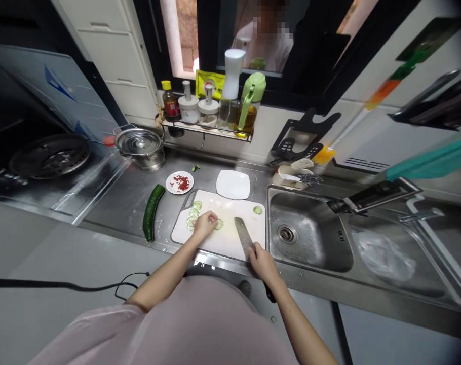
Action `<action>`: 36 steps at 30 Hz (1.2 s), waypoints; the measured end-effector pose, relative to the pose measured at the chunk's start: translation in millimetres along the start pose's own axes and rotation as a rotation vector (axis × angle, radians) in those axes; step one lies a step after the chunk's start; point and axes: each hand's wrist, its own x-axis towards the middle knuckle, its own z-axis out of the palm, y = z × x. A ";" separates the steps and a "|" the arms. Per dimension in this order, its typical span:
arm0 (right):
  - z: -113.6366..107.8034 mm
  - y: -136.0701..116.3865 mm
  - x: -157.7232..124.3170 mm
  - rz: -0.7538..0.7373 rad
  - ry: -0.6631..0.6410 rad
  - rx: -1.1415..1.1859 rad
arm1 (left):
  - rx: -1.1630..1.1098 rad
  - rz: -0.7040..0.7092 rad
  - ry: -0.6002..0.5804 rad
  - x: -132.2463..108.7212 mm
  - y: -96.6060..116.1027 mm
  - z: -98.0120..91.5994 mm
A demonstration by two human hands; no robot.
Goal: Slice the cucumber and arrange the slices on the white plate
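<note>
My left hand (205, 226) is over the white cutting board (226, 243), its fingers pinched together at the edge of a thin cucumber slice (219, 224). In my right hand (261, 260) is the handle of a kitchen knife (243, 233), its blade angled over the board and pointing away from me. Several overlapping cucumber slices (193, 215) lie along the board's left side, just beyond my left hand. A cucumber end piece (257, 210) rests near the board's upper right corner. A long whole cucumber (153, 213) lies on the counter left of the board.
Behind the board are a white plate (233, 184) and a small plate with chopped red pieces (179, 183). The sink (310, 233) adjoins on the right. A lidded metal pot (141, 147) stands back left, beside a rack of bottles (211, 126). A frying pan (50, 156) is farther left.
</note>
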 end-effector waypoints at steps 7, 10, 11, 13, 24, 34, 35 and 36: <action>-3.8 13.9 22.3 0.137 0.070 0.096 | -0.011 -0.149 0.175 -16.2 -55.1 -36.4; -6.6 16.4 29.9 0.146 0.069 0.112 | 0.022 -0.185 0.202 -17.8 -68.6 -43.9; -7.2 16.8 31.8 0.148 0.065 0.116 | 0.038 -0.196 0.206 -17.6 -70.6 -45.4; -7.7 17.5 34.5 0.154 0.061 0.118 | 0.076 -0.213 0.207 -16.6 -71.8 -47.5; -3.6 15.8 27.7 0.199 0.135 0.031 | 0.153 -0.214 0.242 -19.0 -73.8 -48.5; -3.5 -2.7 23.8 0.271 0.167 -0.114 | -0.013 -0.097 0.405 -4.0 -37.6 -30.5; -3.2 -3.2 24.4 0.276 0.164 -0.124 | -0.026 -0.077 0.388 -0.8 -31.0 -26.1; -2.5 -3.1 25.0 0.277 0.165 -0.132 | -0.038 -0.061 0.369 2.7 -24.3 -21.8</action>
